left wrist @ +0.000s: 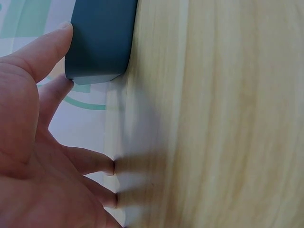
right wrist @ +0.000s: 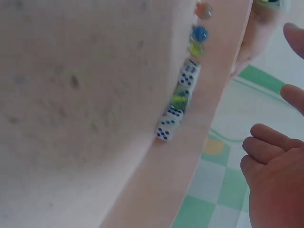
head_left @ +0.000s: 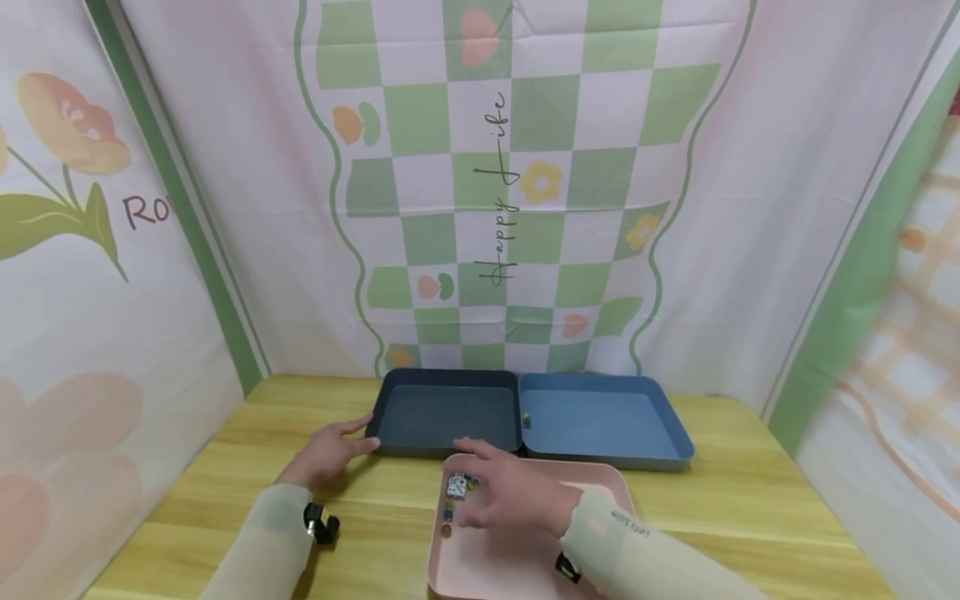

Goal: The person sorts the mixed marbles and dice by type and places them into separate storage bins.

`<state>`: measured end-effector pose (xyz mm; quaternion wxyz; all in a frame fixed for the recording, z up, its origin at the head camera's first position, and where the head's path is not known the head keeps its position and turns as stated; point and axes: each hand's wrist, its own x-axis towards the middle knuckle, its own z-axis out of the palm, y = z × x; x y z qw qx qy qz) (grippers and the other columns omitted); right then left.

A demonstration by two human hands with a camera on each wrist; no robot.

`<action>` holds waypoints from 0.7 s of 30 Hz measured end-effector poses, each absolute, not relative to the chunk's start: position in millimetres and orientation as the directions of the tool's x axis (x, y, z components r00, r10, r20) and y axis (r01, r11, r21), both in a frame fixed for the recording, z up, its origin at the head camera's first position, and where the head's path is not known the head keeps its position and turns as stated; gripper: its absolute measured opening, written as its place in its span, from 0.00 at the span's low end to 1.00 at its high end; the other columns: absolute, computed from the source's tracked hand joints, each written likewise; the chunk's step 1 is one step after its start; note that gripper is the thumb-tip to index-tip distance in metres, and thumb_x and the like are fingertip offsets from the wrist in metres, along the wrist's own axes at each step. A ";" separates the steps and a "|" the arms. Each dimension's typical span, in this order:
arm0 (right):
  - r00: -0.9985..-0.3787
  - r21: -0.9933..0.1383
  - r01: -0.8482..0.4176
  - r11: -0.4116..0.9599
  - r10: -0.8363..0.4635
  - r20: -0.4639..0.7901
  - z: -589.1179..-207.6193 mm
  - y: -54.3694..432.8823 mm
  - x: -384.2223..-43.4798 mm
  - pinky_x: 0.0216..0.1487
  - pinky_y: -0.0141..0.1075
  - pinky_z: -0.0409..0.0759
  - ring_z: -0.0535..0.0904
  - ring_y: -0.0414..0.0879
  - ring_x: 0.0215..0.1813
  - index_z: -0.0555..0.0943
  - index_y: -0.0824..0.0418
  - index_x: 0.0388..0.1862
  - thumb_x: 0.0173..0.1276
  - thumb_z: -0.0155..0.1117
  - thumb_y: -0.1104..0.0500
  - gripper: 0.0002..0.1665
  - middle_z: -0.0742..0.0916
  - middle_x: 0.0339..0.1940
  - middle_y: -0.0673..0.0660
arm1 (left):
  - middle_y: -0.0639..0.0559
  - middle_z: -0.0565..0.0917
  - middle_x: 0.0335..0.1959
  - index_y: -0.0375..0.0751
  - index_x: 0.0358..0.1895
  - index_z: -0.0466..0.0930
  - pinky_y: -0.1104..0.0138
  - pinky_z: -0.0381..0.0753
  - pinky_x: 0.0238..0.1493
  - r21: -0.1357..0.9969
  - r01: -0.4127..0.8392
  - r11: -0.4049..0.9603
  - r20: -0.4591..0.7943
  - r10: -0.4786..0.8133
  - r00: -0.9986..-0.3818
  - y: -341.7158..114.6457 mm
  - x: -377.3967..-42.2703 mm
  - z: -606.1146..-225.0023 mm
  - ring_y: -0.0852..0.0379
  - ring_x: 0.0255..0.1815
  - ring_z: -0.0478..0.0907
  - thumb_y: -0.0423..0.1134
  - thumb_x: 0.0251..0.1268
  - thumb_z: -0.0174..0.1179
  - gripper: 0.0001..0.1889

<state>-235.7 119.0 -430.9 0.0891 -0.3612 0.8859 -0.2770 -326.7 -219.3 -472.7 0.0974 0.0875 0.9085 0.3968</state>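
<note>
My left hand (head_left: 322, 454) is at the left side of the dark blue-green tray (head_left: 450, 414). In the left wrist view its thumb and a finger touch the tray's corner (left wrist: 97, 47), while other fingertips rest on the table. Over the left part of the pink tray (head_left: 510, 560), my right hand (head_left: 517, 492) hovers with loosely extended fingers and no object visible in it. White dice (right wrist: 186, 77) with dark pips and several glass marbles (right wrist: 200, 33) lie in a row along the pink tray's wall. A small greenish marble (head_left: 527, 421) sits at the left edge inside the blue tray (head_left: 607, 417).
The dark and blue trays stand side by side at the back of the wooden table (head_left: 750, 500), the pink one in front of them. A checkered green-and-white curtain (head_left: 510, 217) hangs behind. Each wrist wears a black strap device (head_left: 321, 523).
</note>
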 end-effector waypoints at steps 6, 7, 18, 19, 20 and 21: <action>-0.572 -0.300 -0.804 0.514 -0.807 0.149 -442.4 112.9 -231.9 0.55 0.32 0.76 0.75 0.45 0.62 0.77 0.50 0.67 0.64 0.73 0.44 0.34 0.71 0.71 0.56 | 0.36 0.64 0.73 0.56 0.76 0.65 0.36 0.54 0.68 0.743 0.070 0.665 -0.113 0.229 -0.967 -219.8 -327.4 -473.5 0.30 0.73 0.56 0.60 0.67 0.61 0.36; -0.533 -0.239 -0.840 0.488 -0.826 0.186 -443.9 111.2 -231.5 0.56 0.31 0.75 0.75 0.43 0.60 0.79 0.50 0.64 0.62 0.73 0.45 0.31 0.73 0.69 0.56 | 0.36 0.64 0.73 0.56 0.76 0.65 0.36 0.54 0.68 0.743 0.069 0.665 -0.113 0.227 -0.967 -219.8 -327.7 -473.9 0.31 0.73 0.56 0.60 0.67 0.61 0.36; -0.496 -0.199 -0.858 0.474 -0.865 0.080 -451.6 103.4 -220.9 0.71 0.47 0.62 0.58 0.49 0.77 0.85 0.43 0.57 0.71 0.66 0.48 0.16 0.74 0.70 0.51 | 0.36 0.64 0.73 0.56 0.76 0.65 0.36 0.54 0.68 0.746 0.069 0.662 -0.115 0.231 -0.966 -219.9 -328.3 -476.4 0.30 0.73 0.55 0.62 0.66 0.61 0.37; -0.488 -0.184 -0.864 0.468 -0.869 0.084 -452.4 103.2 -220.2 0.72 0.48 0.61 0.57 0.50 0.77 0.85 0.43 0.56 0.72 0.66 0.48 0.16 0.74 0.70 0.52 | 0.36 0.64 0.73 0.56 0.76 0.65 0.36 0.54 0.68 0.747 0.067 0.662 -0.117 0.230 -0.966 -219.7 -327.9 -475.9 0.30 0.73 0.55 0.61 0.66 0.61 0.37; -0.479 -0.164 -0.872 0.462 -0.873 0.090 -453.3 102.9 -219.5 0.72 0.47 0.61 0.57 0.50 0.77 0.85 0.43 0.56 0.72 0.66 0.48 0.15 0.73 0.71 0.54 | 0.35 0.64 0.73 0.55 0.76 0.65 0.36 0.54 0.68 0.746 0.071 0.662 -0.115 0.233 -0.966 -219.3 -327.7 -475.5 0.30 0.73 0.55 0.61 0.67 0.61 0.36; -0.473 -0.150 -0.877 0.456 -0.876 0.099 -453.8 102.8 -218.7 0.72 0.47 0.61 0.58 0.51 0.77 0.86 0.43 0.55 0.71 0.66 0.48 0.15 0.73 0.71 0.55 | 0.36 0.64 0.73 0.56 0.76 0.65 0.36 0.54 0.68 0.746 0.067 0.662 -0.117 0.230 -0.966 -218.7 -327.2 -474.7 0.30 0.73 0.55 0.61 0.67 0.61 0.36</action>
